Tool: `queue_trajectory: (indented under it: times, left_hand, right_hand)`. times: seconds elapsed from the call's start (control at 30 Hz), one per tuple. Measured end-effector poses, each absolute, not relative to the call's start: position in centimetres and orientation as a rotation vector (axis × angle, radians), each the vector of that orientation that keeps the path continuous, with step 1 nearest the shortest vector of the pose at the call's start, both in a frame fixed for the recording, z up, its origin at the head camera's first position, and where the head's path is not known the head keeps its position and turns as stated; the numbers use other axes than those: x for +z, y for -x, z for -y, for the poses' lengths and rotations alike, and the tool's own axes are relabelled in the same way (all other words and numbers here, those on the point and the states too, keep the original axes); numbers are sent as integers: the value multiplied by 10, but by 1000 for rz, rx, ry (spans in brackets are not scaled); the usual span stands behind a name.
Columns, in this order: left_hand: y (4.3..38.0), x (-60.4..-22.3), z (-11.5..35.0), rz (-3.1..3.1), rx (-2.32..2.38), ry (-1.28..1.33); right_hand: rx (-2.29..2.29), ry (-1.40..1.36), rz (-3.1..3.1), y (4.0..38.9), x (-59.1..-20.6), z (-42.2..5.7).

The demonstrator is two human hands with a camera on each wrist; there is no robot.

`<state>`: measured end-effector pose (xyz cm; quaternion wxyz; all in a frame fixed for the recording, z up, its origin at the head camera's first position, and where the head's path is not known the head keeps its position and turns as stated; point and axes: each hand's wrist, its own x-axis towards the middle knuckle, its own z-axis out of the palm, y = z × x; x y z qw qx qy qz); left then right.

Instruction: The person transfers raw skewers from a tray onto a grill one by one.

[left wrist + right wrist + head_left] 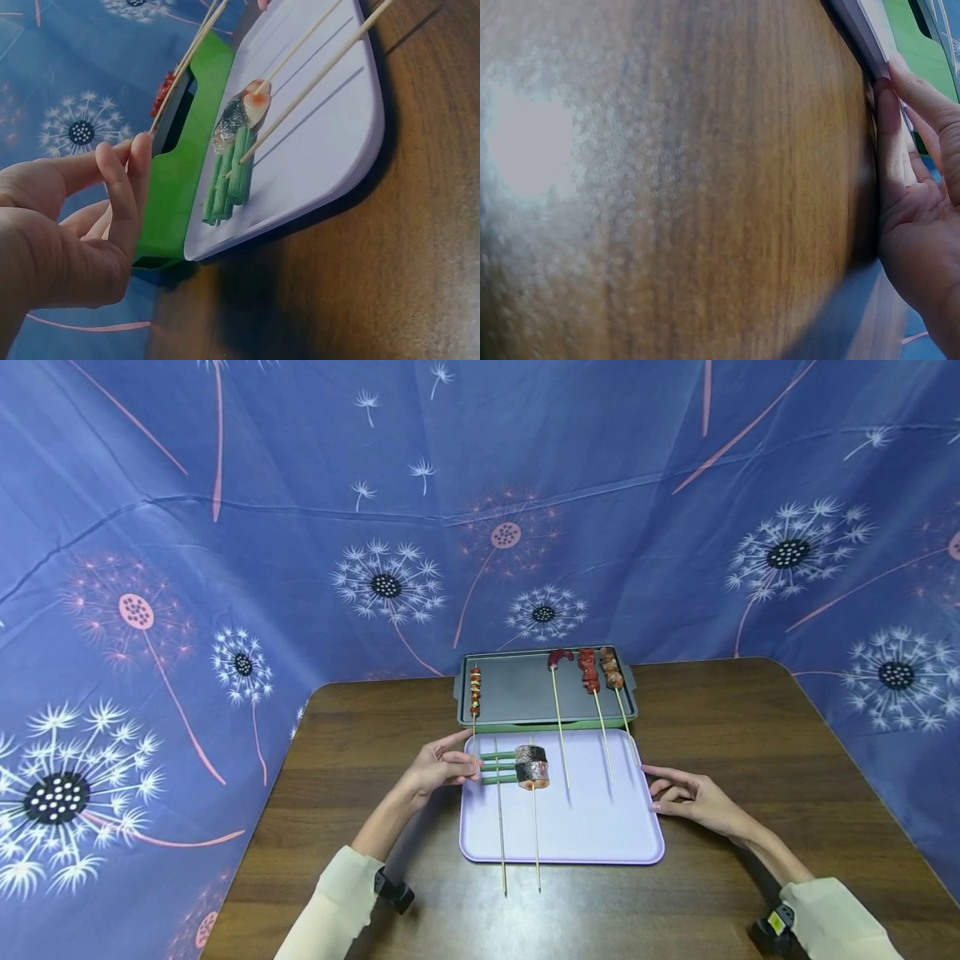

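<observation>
My left hand is at the tray's upper left corner, thumb and fingertips pinching the stick of a skewer with small red and yellow pieces. That skewer's upper end lies over the grill pan. My right hand grips the right rim of the lilac tray, thumb above and a finger under the edge in the right wrist view. On the tray, close to my left fingers, lie a green bean-like skewer with several stalks and a fish-chunk skewer with dark skin.
Across the pan's right side lie a red curled tentacle skewer, a red meat skewer and a brown meat skewer, their sticks reaching over the tray. The pan has a green base. A patterned blue cloth hangs behind the wooden table.
</observation>
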<state>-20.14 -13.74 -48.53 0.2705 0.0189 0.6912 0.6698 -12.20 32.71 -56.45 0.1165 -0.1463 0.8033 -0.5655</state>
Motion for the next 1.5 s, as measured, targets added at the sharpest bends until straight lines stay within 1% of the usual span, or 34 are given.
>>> queue_trajectory:
  times: [0.47, 0.63, 0.77, 1.17, 1.5]
  left_hand:
    - [204, -493, 130, -1914, 1937, 69]
    - [203, -496, 134, -1945, 1918, 65]
    - [199, -500, 142, -1956, 1895, 11]
    - [159, -502, 165, -1912, 1819, -60]
    - [119, -516, 164, -1839, 1752, -84]
  right_hand:
    - [-1666, 451, -2366, 122, -566, -327]
    - [-1666, 462, -2365, 122, -567, -326]
    - [-1662, 460, -2374, 122, -567, -326]
    - [-1646, 433, -2385, 120, -565, -325]
    - [-1689, 483, -2369, 121, -565, -326]
